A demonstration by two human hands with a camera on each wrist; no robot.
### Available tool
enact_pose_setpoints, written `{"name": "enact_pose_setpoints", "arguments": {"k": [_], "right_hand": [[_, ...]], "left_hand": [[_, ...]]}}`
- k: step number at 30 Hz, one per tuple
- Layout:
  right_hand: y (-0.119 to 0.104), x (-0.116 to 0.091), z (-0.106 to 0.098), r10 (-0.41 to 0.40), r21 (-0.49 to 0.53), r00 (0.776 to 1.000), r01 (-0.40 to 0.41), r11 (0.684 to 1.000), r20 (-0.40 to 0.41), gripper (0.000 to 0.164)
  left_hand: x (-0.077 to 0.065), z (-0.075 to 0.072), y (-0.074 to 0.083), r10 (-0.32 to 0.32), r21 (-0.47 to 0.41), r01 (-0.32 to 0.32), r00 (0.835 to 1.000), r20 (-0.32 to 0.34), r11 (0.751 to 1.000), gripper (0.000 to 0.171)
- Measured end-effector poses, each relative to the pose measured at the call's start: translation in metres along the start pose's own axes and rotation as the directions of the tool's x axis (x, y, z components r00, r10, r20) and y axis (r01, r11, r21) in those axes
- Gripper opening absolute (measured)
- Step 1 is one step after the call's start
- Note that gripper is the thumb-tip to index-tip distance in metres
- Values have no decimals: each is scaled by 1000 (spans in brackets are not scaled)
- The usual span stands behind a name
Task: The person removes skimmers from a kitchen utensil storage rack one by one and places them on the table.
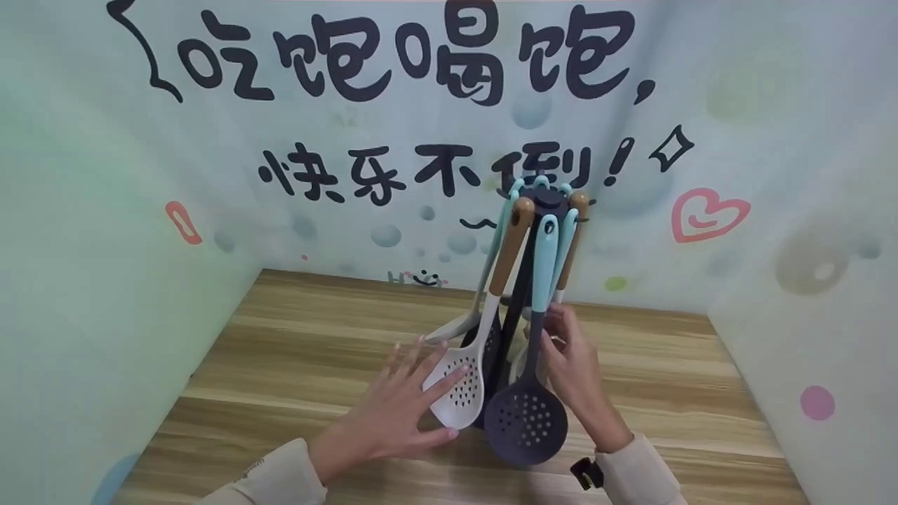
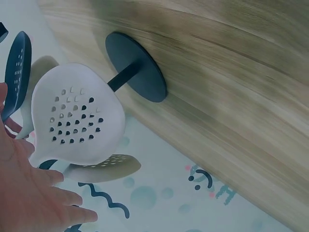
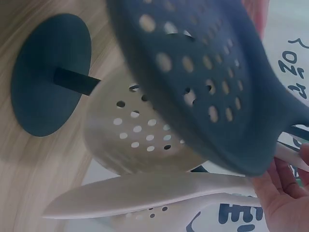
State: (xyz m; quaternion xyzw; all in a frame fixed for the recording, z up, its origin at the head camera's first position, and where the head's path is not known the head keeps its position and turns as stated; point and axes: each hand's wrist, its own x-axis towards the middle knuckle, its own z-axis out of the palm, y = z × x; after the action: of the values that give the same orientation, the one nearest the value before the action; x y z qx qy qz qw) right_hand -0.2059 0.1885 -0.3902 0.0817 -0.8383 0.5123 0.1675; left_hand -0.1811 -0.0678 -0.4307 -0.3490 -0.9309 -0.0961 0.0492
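I had the dark stand [image 1: 518,308] between the 2 hands, a little to the right of the middle in the head view. It stood on the wooden table [image 1: 302,330], and in the left wrist view I saw its round foot [image 2: 146,60] at the end of the pole. Several kitchen tools hung around its top by the ends of their handles, some turquoise and some brown.

The left hand [image 1: 396,405] was spread, with the fingers well apart. In the head view, its fingers lay across the white slotted spoon [image 1: 459,415], which had a brown handle; how firmly they touched it, I could not tell. Behind this spoon, a pale ladle [image 1: 452,328] leaned out to the left.

The right hand [image 1: 579,368] was at the other side of the stand, with curled fingers. Its thumb and fingers pinched the pale neck of a brown-handled tool [image 1: 574,254], whose lower part was mostly hidden in the head view. Just beside this hand, a dark skimmer [image 1: 526,421] with a turquoise handle hung in front, nearest to my head camera, and its bowl had many round holes.

Both arms wore light sleeves [image 1: 635,471]. Behind the table I saw a printed backdrop [image 1: 337,252] with big black characters and a pink heart [image 1: 733,217]
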Motion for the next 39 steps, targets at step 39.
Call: {"name": "enact_pose_setpoints", "arguments": {"k": [39], "right_hand": [[-8, -9, -11, -218, 118, 971, 229, 966, -100, 21]], "left_hand": [[4, 2, 1, 15, 18, -15, 1000, -5, 1000, 75]]}}
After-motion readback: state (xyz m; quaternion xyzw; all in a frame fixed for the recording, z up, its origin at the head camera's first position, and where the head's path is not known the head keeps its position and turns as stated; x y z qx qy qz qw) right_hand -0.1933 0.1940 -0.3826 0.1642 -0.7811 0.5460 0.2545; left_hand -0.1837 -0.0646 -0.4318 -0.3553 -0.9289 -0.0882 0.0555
